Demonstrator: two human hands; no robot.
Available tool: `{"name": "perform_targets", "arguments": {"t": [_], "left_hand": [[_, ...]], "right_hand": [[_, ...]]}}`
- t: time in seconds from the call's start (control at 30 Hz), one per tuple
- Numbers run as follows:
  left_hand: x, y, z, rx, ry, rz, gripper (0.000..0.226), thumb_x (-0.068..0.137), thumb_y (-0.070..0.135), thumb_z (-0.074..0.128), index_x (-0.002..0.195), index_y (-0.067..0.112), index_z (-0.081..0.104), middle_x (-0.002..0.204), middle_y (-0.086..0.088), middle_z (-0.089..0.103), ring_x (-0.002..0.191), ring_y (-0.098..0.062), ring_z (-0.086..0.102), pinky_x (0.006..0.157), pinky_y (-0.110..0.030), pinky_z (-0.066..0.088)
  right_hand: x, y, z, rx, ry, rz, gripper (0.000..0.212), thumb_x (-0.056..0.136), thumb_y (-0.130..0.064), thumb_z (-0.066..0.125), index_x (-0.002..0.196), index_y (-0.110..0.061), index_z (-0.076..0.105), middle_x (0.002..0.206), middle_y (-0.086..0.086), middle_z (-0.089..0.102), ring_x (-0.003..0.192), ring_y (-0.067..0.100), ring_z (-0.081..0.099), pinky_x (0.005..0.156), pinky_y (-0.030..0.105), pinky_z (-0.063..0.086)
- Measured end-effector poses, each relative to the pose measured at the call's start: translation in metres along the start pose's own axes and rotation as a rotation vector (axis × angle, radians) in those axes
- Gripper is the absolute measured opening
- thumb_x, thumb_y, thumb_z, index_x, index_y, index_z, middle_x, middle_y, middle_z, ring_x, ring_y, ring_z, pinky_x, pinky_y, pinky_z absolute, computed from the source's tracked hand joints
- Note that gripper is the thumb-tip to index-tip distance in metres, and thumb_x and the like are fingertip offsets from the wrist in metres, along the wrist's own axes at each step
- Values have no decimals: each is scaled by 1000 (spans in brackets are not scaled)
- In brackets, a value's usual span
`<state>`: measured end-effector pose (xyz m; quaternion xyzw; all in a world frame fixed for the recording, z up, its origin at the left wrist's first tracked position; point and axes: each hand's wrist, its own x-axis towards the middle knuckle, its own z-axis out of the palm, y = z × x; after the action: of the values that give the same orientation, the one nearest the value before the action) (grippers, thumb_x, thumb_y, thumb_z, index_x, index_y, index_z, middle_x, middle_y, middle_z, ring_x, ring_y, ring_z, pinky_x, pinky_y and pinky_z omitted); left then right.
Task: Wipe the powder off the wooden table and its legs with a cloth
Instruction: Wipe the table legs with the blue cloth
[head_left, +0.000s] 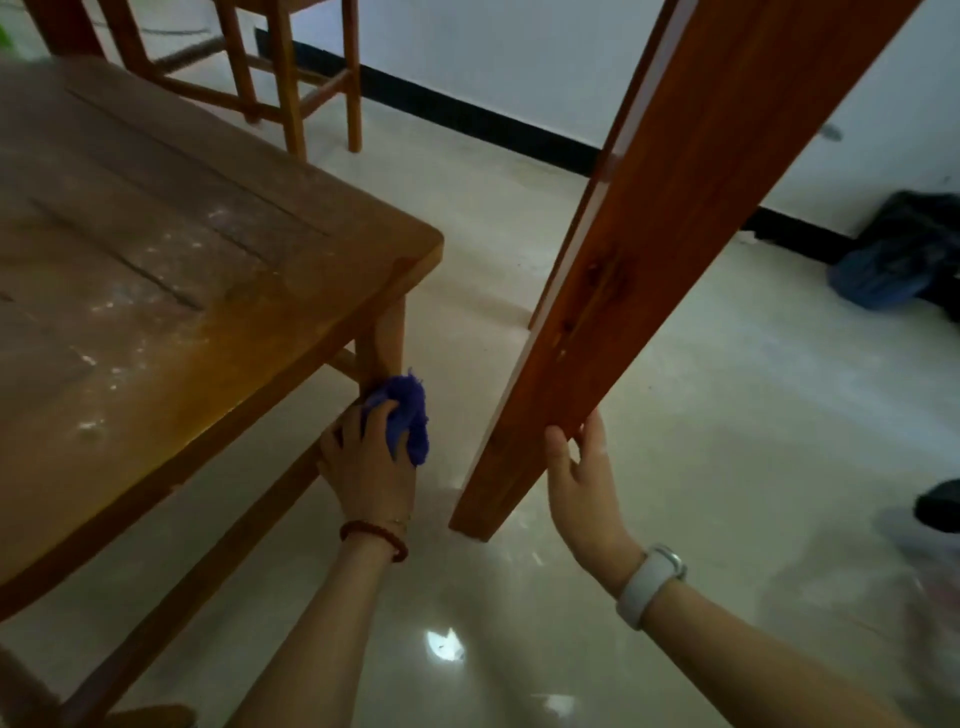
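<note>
A low wooden table (171, 291) fills the left of the view, its top speckled with white powder. My left hand (366, 457) grips a bunched purple cloth (408, 415) and presses it against the table's near right leg (387, 343), just below the tabletop corner. My right hand (584, 478) rests its fingers on the lower part of a tall reddish wooden leg (623, 270) that slants across the middle of the view down to the floor. A beaded bracelet is on my left wrist, a white watch on my right.
A wooden chair (291, 78) stands behind the low table. Glossy pale floor tiles (701, 415) spread between the furniture. Dark blue and black bags (898, 260) lie by the white wall at the right. A dark object (940, 506) sits at the right edge.
</note>
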<state>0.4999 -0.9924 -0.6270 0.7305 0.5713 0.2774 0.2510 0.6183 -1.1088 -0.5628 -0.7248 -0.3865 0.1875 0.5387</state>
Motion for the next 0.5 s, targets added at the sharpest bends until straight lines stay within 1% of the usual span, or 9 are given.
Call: {"name": "perform_targets", "arguments": {"t": [0.13,0.17,0.2,0.27,0.3,0.37,0.43,0.47,0.5], "left_hand": [[-12,26,-13,-338,-71,82,35,81,12,61,116,12,56,121,-15,55,118,-35,45,101,-48,38],[-16,35,-18,-430,-74,104,34,81,12,62,114,11,56,118,-14,56,114,-33,48,99,-48,40],[-20,45,-24,-510,-72,116,34,81,11,62,114,11,56,118,-13,56,113,-31,50,99,-47,42],[-26,64,-36,-625,-43,128,35,82,10,62,117,13,54,119,-8,54,116,-27,49,100,-47,41],[-26,73,-42,-668,-7,135,35,84,11,61,117,17,52,118,-1,52,117,-25,48,101,-49,40],[-19,88,-53,-745,58,168,33,86,15,58,116,25,48,114,10,48,116,-23,48,103,-49,38],[-11,103,-62,-846,42,214,31,88,17,56,116,26,48,113,9,49,111,-20,50,103,-27,40],[-7,112,-65,-867,30,266,30,88,20,55,117,26,48,114,4,51,108,-18,50,97,-14,39],[-4,119,-66,-858,18,331,29,89,25,52,117,28,47,115,1,53,105,-15,50,90,-7,38]], "right_hand": [[-10,-16,2,-229,87,65,67,86,-45,33,145,-23,12,149,0,25,135,15,29,109,36,35],[-14,-22,0,-292,120,39,65,88,-44,33,145,-22,10,151,1,22,137,17,27,110,39,34],[-17,-28,-4,-366,163,-41,61,92,-41,34,145,-21,10,151,2,20,137,17,26,111,35,33],[-22,-42,-17,-573,239,-333,52,96,-30,36,142,-18,15,147,7,22,135,15,27,111,21,28],[-23,-46,-24,-684,259,-498,48,96,-25,35,140,-17,18,144,10,25,135,16,27,112,22,27],[-22,-51,-34,-889,252,-705,41,98,-21,29,138,-19,21,142,11,28,139,22,22,115,40,23],[-15,-53,-37,-1075,234,-703,41,98,-23,24,139,-22,21,146,8,25,143,23,9,116,49,11],[-12,-51,-39,-1174,227,-661,44,96,-23,27,140,-22,21,148,7,21,143,22,1,115,49,7],[-9,-48,-41,-1263,218,-625,52,92,-23,34,141,-21,20,150,7,17,143,22,-5,114,50,4]]}}
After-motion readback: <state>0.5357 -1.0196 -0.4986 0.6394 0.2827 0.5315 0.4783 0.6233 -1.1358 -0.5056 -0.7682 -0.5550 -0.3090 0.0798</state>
